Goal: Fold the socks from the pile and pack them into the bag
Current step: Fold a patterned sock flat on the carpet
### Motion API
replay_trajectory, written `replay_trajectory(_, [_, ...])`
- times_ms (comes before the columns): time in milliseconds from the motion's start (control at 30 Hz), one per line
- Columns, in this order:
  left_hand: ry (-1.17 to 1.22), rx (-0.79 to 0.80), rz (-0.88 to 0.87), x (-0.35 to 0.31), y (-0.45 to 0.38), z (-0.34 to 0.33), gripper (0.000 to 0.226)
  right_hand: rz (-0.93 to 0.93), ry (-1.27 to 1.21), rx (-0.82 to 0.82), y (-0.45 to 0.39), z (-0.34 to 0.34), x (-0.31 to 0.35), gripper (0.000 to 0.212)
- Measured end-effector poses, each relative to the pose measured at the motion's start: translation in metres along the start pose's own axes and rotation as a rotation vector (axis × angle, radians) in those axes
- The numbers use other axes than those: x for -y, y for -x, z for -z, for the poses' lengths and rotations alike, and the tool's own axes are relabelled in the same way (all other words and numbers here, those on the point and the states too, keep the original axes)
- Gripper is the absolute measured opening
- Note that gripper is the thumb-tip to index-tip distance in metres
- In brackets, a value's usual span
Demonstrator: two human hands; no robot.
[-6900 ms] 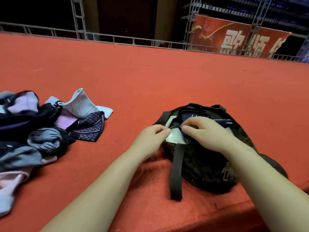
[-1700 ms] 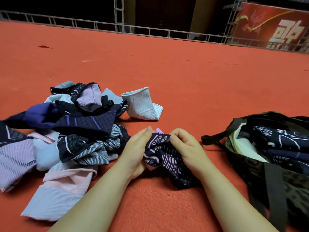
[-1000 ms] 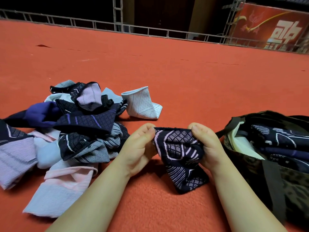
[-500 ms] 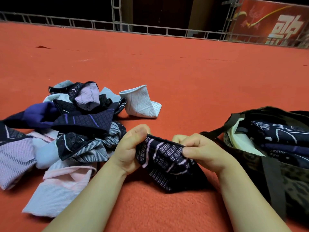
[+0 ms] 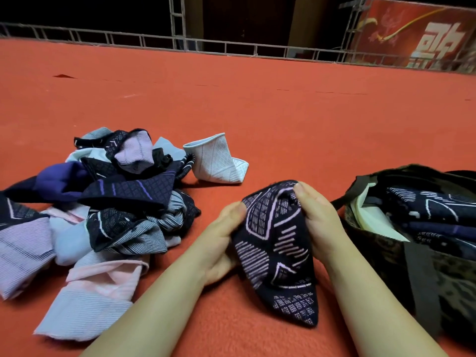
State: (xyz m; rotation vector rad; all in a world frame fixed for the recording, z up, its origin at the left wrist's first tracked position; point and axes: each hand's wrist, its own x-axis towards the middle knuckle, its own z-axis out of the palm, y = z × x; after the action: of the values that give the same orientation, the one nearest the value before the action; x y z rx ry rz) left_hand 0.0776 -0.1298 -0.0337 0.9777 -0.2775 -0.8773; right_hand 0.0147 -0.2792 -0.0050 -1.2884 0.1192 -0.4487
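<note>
A person's two hands hold one dark patterned sock (image 5: 275, 243) above a red carpet (image 5: 257, 112), near its front edge. The left hand (image 5: 221, 240) and right hand (image 5: 319, 222) each pinch a side of the sock's upper end; its toe hangs down. The sock pile (image 5: 98, 207) lies toward the left edge, the open bag (image 5: 412, 256) at the right edge, already holding folded socks. Folding appears under way; next the sock needs doubling over, then carrying right into the bag.
</note>
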Motion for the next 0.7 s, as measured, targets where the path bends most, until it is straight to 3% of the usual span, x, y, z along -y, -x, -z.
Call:
replay_trajectory(100, [-0.088,0.096,0.115,0.010,0.002,0.001,0.051,0.022,0.004,-0.097,-0.005,0.004,-0.002,0.027])
replay_trajectory(233, [-0.136,0.098,0.051,0.005,0.000,0.003,0.030,-0.008,-0.180,-0.150,-0.010,0.017,0.004,0.032])
replay_trajectory(333, [-0.376,0.079,0.035,-0.009,0.001,0.011,0.032,-0.088,-0.281,-0.111,-0.011,0.028,0.010,0.048])
replay_trajectory(400, [-0.579,0.067,0.043,-0.013,0.002,0.016,0.046,-0.106,-0.303,-0.136,-0.012,0.031,0.009,0.044])
replay_trajectory(433, [-0.596,0.060,0.061,-0.015,0.002,0.015,0.041,-0.091,-0.313,-0.180,-0.014,0.032,0.007,0.036])
replay_trajectory(500, [-0.564,0.034,0.097,-0.011,0.002,0.015,0.019,-0.044,-0.155,-0.338,-0.020,0.034,0.000,0.021])
replay_trajectory(567, [-0.458,-0.056,0.096,-0.011,0.002,0.015,0.015,-0.049,0.132,-0.432,-0.024,0.031,-0.007,0.019])
replay_trajectory(700, [-0.400,-0.219,0.041,-0.021,-0.014,0.018,0.031,-0.261,0.087,-0.325,-0.024,0.019,-0.024,0.051])
